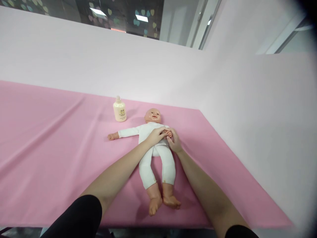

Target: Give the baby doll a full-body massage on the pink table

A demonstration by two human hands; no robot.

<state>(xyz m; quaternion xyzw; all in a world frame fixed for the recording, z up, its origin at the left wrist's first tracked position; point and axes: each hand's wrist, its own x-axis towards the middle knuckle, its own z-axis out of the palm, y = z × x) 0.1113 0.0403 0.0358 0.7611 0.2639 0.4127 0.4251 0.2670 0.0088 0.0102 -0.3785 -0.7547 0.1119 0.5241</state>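
A baby doll (143, 132) in a white cloth suit lies on its back, head toward the wall and bare feet toward me. My left hand (158, 135) reaches across its belly, with the fingers closed around the doll's small hand (168, 133). From the other side, my right hand (174, 141) is closed on that same doll hand, thumb and fingers bent around it. The doll's other arm (128, 132) stretches out to the left on the pink cover. A cream pump bottle (120, 110) stands upright to the left of the doll's head.
A pink cover (61, 158) with a few creases spreads over the table. White walls (99, 62) rise behind it and along the right side. Above the back wall is a dark window (123, 13) with heart-shaped decorations and reflected lights.
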